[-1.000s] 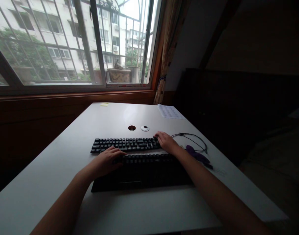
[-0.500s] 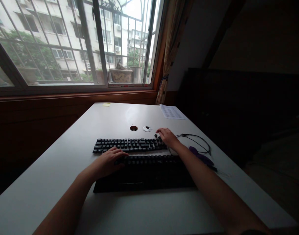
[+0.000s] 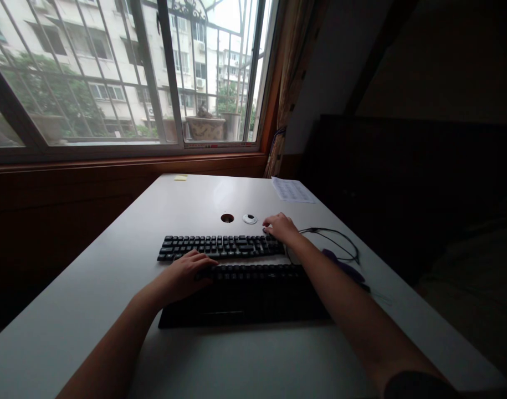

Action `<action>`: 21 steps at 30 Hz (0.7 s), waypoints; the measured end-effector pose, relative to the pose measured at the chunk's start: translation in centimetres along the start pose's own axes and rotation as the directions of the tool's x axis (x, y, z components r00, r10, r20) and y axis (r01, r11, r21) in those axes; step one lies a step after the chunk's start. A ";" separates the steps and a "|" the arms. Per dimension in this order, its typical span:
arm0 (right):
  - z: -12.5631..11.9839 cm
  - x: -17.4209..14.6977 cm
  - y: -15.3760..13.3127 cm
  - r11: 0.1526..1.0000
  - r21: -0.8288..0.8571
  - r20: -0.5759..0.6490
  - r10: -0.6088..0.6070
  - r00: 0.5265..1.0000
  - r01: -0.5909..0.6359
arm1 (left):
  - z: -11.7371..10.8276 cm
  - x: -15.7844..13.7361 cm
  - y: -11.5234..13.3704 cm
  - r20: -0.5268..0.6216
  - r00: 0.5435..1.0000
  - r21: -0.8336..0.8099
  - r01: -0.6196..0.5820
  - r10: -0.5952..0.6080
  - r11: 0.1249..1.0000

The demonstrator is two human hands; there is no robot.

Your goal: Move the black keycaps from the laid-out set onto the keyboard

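Note:
A black keyboard (image 3: 245, 302) lies in front of me, with a strip of keys along its far edge; the rest of its top is too dark to make out. My left hand (image 3: 188, 272) rests on its far left part, fingers stretched out and thumb apart. Behind it, black keycaps (image 3: 220, 244) stand in rows on the table. My right hand (image 3: 281, 228) is at the right end of these rows, its fingertips pinched on a small black keycap (image 3: 265, 230). My right forearm covers the keyboard's right end.
The white table (image 3: 187, 205) has a round hole (image 3: 227, 218) with a white ring-shaped cover (image 3: 249, 219) beside it. A black cable (image 3: 340, 235) and a purple object (image 3: 348, 271) lie to the right. Printed paper (image 3: 293, 190) and a yellow note (image 3: 180, 178) lie farther back.
My right hand has shifted slightly left, and its fingers have come down and closed on the loose keycap. My left hand has stayed in place.

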State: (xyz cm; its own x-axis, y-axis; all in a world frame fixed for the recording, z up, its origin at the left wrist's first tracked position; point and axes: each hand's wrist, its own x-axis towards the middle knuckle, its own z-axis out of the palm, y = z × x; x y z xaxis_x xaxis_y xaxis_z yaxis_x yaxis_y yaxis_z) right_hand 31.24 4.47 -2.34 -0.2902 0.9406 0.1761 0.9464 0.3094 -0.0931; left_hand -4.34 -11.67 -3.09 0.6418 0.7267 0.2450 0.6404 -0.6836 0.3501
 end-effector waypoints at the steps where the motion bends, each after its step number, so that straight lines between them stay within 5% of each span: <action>1: -0.1 0.1 -0.1 1.000 -0.015 0.004 0.014 1.000 -0.014 | 0.0 0.0 0.0 -0.001 1.000 0.003 -0.004 0.004 1.000; 21: 1.2 0.8 -0.2 0.998 0.011 -0.045 -0.066 0.997 0.066 | -0.2 0.1 0.2 0.001 1.000 -0.005 0.008 -0.008 1.000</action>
State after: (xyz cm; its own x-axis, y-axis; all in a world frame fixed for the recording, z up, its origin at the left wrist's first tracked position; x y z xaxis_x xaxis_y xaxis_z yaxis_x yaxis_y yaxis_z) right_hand 30.64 5.28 -3.40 -0.3450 0.9110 0.2261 0.9235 0.3725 -0.0917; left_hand -4.23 -11.73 -2.81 0.6371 0.7322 0.2408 0.6436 -0.6773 0.3565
